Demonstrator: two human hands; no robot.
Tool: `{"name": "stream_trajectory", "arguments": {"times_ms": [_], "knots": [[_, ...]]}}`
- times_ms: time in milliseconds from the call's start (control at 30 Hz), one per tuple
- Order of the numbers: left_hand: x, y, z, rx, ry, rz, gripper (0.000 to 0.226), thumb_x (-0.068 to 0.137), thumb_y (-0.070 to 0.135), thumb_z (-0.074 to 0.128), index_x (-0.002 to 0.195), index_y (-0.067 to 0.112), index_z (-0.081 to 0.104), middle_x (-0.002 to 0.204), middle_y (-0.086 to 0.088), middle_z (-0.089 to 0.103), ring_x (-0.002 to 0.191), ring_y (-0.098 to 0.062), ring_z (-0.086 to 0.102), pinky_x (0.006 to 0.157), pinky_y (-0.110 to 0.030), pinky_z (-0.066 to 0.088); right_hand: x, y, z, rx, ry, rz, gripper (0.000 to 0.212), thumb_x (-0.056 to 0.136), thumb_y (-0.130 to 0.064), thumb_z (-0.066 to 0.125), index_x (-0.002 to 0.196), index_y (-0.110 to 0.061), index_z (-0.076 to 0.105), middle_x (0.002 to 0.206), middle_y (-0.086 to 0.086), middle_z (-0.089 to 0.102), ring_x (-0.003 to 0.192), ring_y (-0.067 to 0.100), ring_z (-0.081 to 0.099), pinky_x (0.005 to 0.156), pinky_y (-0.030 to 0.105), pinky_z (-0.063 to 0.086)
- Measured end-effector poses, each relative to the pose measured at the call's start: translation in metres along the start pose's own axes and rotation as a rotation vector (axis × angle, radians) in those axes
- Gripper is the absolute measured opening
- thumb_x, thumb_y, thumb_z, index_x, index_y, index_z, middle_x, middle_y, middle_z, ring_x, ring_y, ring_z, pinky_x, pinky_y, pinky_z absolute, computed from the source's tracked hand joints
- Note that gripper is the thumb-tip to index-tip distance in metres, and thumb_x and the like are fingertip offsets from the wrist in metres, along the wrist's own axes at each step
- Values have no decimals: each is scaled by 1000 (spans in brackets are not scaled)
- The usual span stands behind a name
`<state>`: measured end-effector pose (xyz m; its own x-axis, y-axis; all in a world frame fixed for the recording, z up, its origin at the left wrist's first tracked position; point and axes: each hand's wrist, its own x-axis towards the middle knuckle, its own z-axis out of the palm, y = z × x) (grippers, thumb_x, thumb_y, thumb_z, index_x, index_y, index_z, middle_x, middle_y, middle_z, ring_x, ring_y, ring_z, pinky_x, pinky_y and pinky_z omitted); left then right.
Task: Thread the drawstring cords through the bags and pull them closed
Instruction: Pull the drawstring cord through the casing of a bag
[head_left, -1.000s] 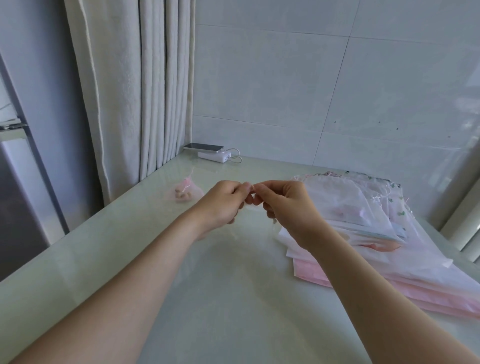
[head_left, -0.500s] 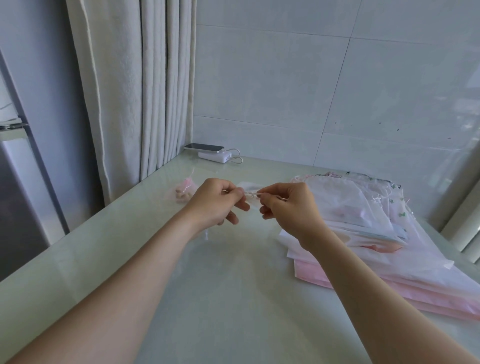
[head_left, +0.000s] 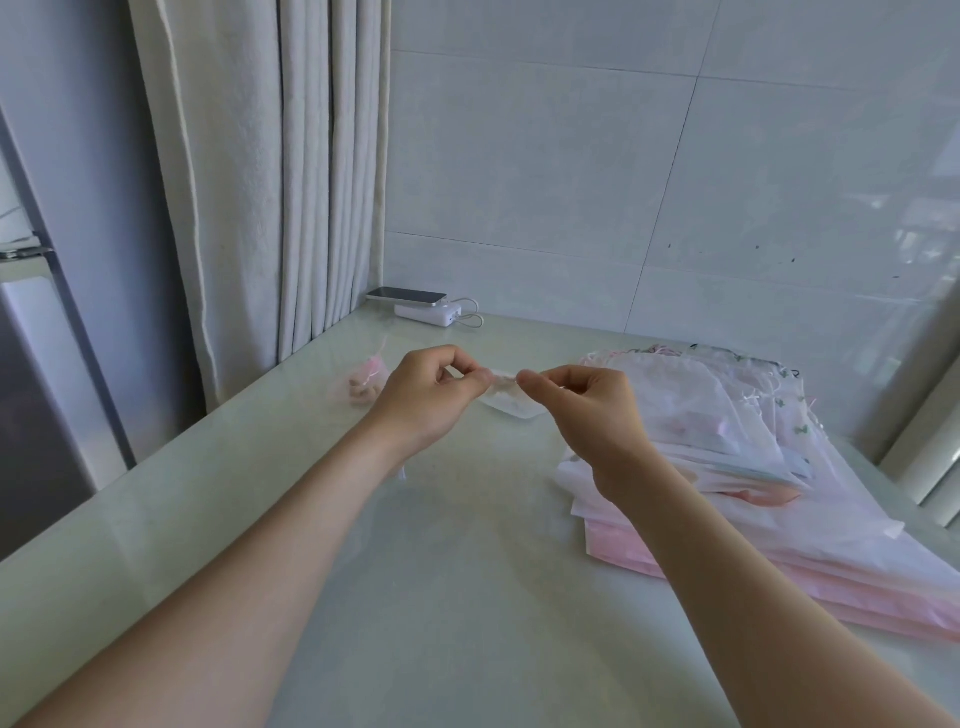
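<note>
Hands: left hand (head_left: 426, 395) and right hand (head_left: 587, 410) both pinch a small sheer bag (head_left: 511, 402) by its top, above the counter (head_left: 441, 571) middle. Looks light, limp; best gripped at the hem. Right edge: bag pile (head_left: 727, 467). Far corner: phone (head_left: 408, 296).

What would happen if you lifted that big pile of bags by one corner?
The pile of bags would probably sag and droop, since the sheets look thin and see-through. It likely slides apart too: the layers lie loose and fanned out on the table.
</note>
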<state>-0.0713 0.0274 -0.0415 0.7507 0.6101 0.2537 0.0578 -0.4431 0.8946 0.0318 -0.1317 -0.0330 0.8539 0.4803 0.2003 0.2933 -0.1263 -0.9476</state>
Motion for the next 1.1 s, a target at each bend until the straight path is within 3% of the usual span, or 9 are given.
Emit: {"name": "stream_trajectory", "arguments": {"times_ms": [233,367,500,600,700,800,900,1000,1100], "knots": [[3,-9,-5,-34,-48,36,14,99,29,69,91,18,72,61,6,43,54,-10,39,59,-29,31,1,0,-1,-16,114,45,24,82,-23,84,76,-3,74,42,-13,38,37,5,33,40,18,30],[0,-7,-2,-184,-107,6,14,103,22,64,96,10,67,80,-4,72,63,-20,67,63,-37,54,1,-2,1,-79,125,-37,20,80,-31,83,77,-15,73,48,-11,46,38,6,37,40,17,32],[-4,-4,4,-295,-109,19,15,106,17,60,100,4,66,96,-9,79,87,-25,79,82,-40,62,-3,-2,-6,-113,31,-76,24,87,-43,82,88,-20,79,40,-17,42,35,5,36,39,11,29],[-5,-6,5,-294,-95,24,15,106,17,60,101,4,65,97,-6,80,90,-23,79,85,-40,62,-2,0,-6,-142,-38,-50,19,90,-37,80,91,-18,81,33,-17,34,32,6,31,38,12,26],[-4,-10,4,-265,-69,0,13,106,18,60,100,8,64,96,-2,80,81,-21,78,77,-41,59,1,2,-5,-172,-42,-27,16,90,-30,81,85,-15,81,34,-18,37,32,5,35,37,12,27],[0,-12,1,-112,-9,16,15,104,24,63,95,13,66,82,4,76,54,-7,58,60,-28,43,6,4,-1,-202,-6,-21,19,87,-26,81,73,-14,79,37,-16,42,34,4,37,38,14,30],[3,-10,0,67,-39,-35,21,104,31,61,90,17,66,70,8,60,53,-7,46,56,-27,35,7,8,1,-222,32,-26,19,85,-20,77,67,-12,76,42,-16,53,39,2,43,44,17,36],[2,-5,3,-69,-116,-91,29,105,26,55,78,16,55,62,9,50,55,-15,42,59,-29,34,5,11,4,-223,35,-14,16,82,-16,72,67,-11,72,44,-15,50,45,6,44,50,22,38],[1,1,8,-238,-120,-82,25,104,22,53,82,11,57,69,-1,59,63,-19,55,63,-36,45,4,11,8,-228,14,-16,17,81,-17,69,69,-4,69,43,-16,45,47,9,41,52,24,35]]}}
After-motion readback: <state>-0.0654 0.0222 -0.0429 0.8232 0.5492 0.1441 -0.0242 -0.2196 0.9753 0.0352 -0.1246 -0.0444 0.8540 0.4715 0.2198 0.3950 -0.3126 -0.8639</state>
